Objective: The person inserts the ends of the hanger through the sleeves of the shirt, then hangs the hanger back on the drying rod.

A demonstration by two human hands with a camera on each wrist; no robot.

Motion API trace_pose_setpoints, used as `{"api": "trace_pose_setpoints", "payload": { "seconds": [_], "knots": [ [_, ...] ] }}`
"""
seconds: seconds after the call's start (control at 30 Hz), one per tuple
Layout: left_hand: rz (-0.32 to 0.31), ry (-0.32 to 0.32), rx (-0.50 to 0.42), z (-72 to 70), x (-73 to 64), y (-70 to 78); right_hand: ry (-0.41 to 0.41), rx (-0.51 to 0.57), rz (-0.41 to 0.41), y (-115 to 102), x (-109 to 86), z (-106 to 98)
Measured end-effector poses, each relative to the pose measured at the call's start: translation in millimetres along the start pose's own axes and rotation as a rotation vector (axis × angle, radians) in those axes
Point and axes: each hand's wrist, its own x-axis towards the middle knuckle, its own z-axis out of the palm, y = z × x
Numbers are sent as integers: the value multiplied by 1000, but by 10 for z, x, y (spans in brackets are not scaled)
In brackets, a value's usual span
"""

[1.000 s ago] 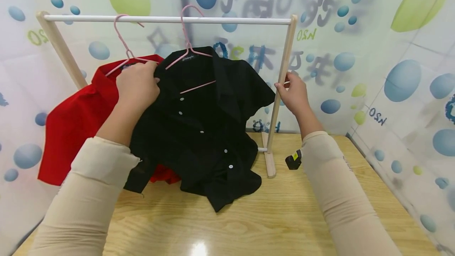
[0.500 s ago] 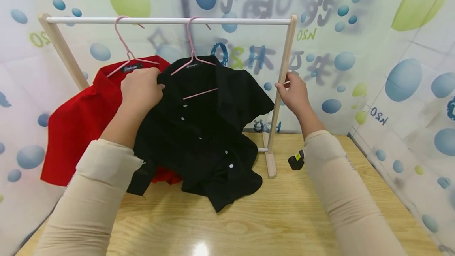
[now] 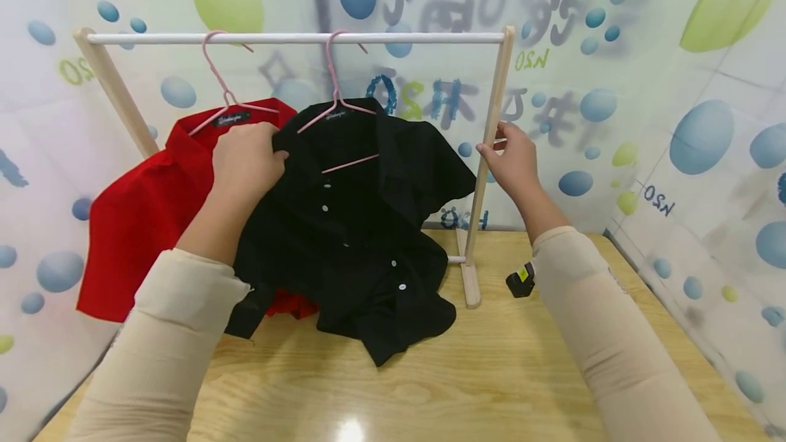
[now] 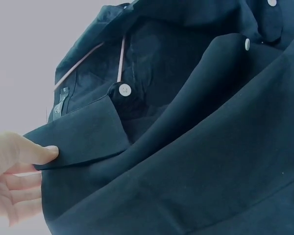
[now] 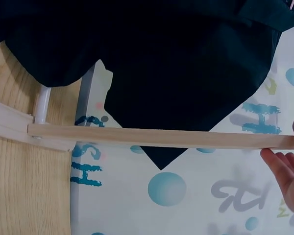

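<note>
A black shirt (image 3: 356, 224) with white buttons hangs on a pink hanger (image 3: 336, 87), its hook over the white rail (image 3: 276, 39). My left hand (image 3: 247, 159) pinches the shirt's collar edge; in the left wrist view the thumb (image 4: 44, 154) lies on the cloth with the fingers behind it. To the left hangs a red shirt (image 3: 141, 217) on another pink hanger (image 3: 219, 77), partly covered by my left hand and the black shirt. My right hand (image 3: 512, 155) holds the right wooden post (image 3: 491, 114) of the rack between thumb and fingers, also seen in the right wrist view.
The rack stands on a wood-grain table (image 3: 417, 394), its right foot (image 3: 470, 285) in sight. A small black object with a yellow mark (image 3: 520, 281) lies near my right sleeve. Patterned sheets (image 3: 694, 224) surround the table behind and at the sides.
The black shirt and its hanger have come down, and the hook, raised above the rail before, now sits on it. My left hand has lowered slightly with the shirt. My right hand stays on the post.
</note>
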Motion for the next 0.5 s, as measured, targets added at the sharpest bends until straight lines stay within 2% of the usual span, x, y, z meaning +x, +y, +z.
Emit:
{"api": "trace_pose_setpoints", "payload": {
  "seconds": [0.3,0.5],
  "knots": [
    [-6,100,-39,10,-151,-2,27,31,49,70,-203,-44],
    [1,249,-55,94,-309,-33,20,44,47,211,-401,-80]
  ]
}}
